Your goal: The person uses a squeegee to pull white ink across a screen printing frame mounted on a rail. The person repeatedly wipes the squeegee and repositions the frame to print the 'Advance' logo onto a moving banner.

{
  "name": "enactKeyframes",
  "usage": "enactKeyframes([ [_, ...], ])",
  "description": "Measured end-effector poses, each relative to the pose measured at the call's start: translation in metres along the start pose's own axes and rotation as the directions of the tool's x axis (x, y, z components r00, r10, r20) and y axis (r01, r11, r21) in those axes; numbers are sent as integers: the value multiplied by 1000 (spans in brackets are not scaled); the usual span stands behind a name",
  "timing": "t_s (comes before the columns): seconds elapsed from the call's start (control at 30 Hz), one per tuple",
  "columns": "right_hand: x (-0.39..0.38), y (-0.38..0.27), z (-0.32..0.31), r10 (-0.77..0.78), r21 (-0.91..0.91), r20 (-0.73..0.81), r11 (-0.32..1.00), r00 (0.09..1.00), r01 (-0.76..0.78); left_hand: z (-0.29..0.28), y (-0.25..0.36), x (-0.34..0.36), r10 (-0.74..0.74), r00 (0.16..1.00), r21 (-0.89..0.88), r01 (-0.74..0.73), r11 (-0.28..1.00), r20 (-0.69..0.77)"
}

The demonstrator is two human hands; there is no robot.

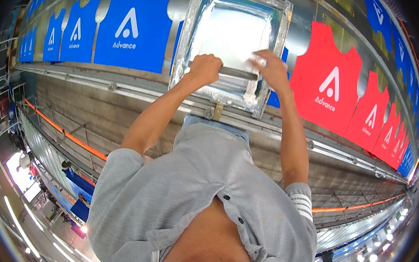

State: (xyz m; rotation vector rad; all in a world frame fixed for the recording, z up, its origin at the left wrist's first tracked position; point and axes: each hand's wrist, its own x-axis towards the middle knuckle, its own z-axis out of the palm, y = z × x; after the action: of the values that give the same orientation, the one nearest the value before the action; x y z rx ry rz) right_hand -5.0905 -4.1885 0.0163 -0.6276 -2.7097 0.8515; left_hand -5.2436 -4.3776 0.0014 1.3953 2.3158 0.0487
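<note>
A screen-printing frame (182, 45) with a pale, ink-smeared mesh (227, 36) lies before me on the long printing table. My left hand (205, 69) is closed round the left end of a squeegee (238, 73), which lies across the near part of the mesh. Over the squeegee's right end hovers my right hand (272, 70), its fingers apart, pointing left and a little blurred. Whether it touches the squeegee I cannot tell. White ink streaks the mesh and the frame's near right corner.
Blue shirt panels (134, 30) with white prints lie in a row to the left; red printed panels (325, 75) lie to the right. A metal rail (140, 92) runs along the table's near edge. Behind me stretches another long table with an orange strip (65, 132).
</note>
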Motion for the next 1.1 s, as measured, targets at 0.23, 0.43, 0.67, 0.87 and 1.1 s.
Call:
enactKeyframes([
  [0.23, 135, 31, 14, -78, -461, 258, 866, 963, 194, -74, -39, 149, 85, 992, 66, -79, 995, -97],
  [0.43, 207, 57, 3, -27, -408, 213, 906, 977, 114, -104, -74, 224, 88, 987, 55, -82, 995, -132],
  [0.67, 115, 39, 37, -174, -393, 127, 895, 976, 211, -52, -61, 139, 111, 982, 34, -108, 994, -152],
  [0.87, -23, -14, 60, -149, -321, 160, 927, 976, 194, 13, -33, 1, 52, 994, -63, -59, 996, -101],
  [1.1, -48, -22, 58, -85, -279, 234, 948, 969, 151, 12, -30, -14, 106, 994, -42, -107, 993, -19],
])
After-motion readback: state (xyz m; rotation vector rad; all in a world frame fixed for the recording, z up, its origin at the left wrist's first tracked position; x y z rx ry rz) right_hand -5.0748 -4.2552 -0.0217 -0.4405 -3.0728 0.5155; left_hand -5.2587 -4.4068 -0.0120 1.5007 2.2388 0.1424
